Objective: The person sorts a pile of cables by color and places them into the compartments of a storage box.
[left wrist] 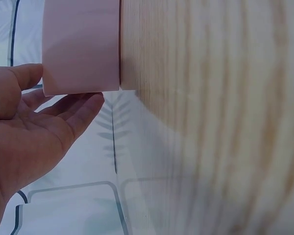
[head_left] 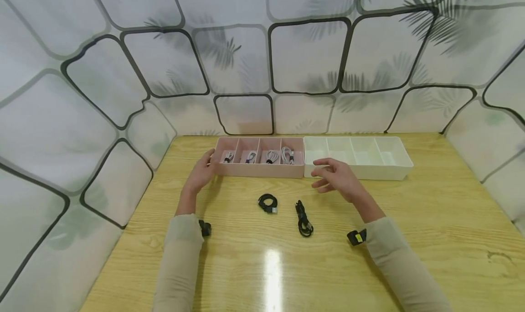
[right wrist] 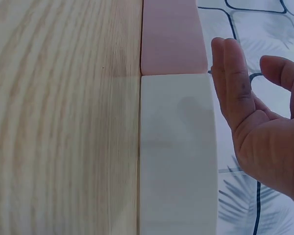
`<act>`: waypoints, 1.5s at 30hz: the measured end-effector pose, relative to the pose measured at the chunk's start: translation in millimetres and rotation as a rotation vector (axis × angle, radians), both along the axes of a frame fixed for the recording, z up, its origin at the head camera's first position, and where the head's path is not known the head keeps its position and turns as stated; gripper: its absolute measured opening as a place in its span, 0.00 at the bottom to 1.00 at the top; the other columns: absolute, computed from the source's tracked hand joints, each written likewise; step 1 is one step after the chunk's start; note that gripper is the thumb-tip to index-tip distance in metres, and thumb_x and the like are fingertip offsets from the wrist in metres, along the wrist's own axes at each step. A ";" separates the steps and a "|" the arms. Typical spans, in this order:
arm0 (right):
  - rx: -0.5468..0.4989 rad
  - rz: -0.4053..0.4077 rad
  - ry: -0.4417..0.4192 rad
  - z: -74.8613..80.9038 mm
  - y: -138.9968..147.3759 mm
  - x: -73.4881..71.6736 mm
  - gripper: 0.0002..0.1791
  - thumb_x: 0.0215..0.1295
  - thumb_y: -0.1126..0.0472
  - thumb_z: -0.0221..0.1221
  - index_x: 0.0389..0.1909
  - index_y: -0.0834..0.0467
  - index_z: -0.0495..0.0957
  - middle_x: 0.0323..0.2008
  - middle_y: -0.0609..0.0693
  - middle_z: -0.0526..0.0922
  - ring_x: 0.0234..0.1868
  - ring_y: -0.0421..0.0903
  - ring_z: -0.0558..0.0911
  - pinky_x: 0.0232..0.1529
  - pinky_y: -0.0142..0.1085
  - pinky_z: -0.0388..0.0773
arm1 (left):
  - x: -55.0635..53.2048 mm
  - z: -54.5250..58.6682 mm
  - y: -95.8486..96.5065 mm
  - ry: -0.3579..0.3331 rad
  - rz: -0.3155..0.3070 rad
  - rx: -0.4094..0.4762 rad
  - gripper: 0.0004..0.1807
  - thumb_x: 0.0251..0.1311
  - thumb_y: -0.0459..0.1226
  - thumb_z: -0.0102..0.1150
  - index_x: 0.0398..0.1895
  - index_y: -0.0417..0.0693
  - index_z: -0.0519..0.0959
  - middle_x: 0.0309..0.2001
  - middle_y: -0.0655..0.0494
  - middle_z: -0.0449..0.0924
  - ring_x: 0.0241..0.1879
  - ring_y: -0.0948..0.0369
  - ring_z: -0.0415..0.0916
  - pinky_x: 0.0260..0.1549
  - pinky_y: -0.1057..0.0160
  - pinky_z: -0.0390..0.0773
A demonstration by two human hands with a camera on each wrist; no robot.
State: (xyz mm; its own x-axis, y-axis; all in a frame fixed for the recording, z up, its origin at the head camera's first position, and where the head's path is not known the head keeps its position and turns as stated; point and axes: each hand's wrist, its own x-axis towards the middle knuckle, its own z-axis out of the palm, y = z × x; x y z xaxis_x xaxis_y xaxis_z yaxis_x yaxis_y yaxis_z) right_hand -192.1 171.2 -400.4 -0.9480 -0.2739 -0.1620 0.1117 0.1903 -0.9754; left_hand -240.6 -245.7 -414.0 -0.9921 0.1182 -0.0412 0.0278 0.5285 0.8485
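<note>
A pink divided box (head_left: 258, 169) stands near the back of the table, a bundled pale cable in each compartment, such as the white cable (head_left: 287, 155) at its right end. My left hand (head_left: 200, 171) touches the box's left end; in the left wrist view its fingers lie along that end wall, with the thumb at the rim. My right hand (head_left: 338, 177) hovers at the front of a white divided box (head_left: 369, 172), fingers extended and holding nothing. That box sits end to end with the pink one, its compartments bare.
In front of the boxes, a coiled black cable (head_left: 268, 203) with a USB plug and a longer bundled black cable (head_left: 304, 221) lie on the wooden table (head_left: 246, 257). A patterned cloth wall (head_left: 307, 61) rises behind the table and along its sides.
</note>
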 end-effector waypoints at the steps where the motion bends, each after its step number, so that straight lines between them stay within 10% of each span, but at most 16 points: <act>1: 0.014 0.011 0.000 -0.4 0.5 1.0 0.29 0.75 0.55 0.54 0.70 0.66 0.63 0.59 0.73 0.74 0.40 0.50 0.87 0.40 0.44 0.86 | 0.0 0.1 0.3 0.002 -0.001 0.003 0.31 0.78 0.37 0.38 0.79 0.40 0.47 0.74 0.31 0.53 0.72 0.39 0.55 0.67 0.41 0.63; 14: 0.162 0.233 0.009 -16.5 -2.3 15.7 0.34 0.69 0.60 0.61 0.71 0.66 0.61 0.48 0.66 0.79 0.42 0.59 0.85 0.38 0.48 0.85 | 0.5 0.2 -2.0 0.004 -0.023 0.010 0.31 0.79 0.39 0.38 0.79 0.39 0.47 0.75 0.30 0.50 0.73 0.38 0.52 0.67 0.39 0.61; 45: 0.514 0.370 0.132 -23.1 -39.5 36.5 0.32 0.60 0.65 0.67 0.64 0.66 0.68 0.35 0.53 0.79 0.27 0.44 0.77 0.28 0.37 0.76 | -2.9 -4.3 -3.1 0.051 -0.046 0.024 0.31 0.78 0.36 0.39 0.78 0.34 0.46 0.73 0.27 0.51 0.71 0.35 0.54 0.66 0.38 0.63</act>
State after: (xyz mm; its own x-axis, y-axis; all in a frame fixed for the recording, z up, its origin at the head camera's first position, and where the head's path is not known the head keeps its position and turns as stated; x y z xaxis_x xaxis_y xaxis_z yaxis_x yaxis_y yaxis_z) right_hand -155.7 131.7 -423.5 -0.8266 -0.5052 -0.2480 -0.1656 0.6394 -0.7508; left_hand -243.5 -248.9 -418.4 -0.9864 0.1638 0.0125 0.0947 0.5049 0.8580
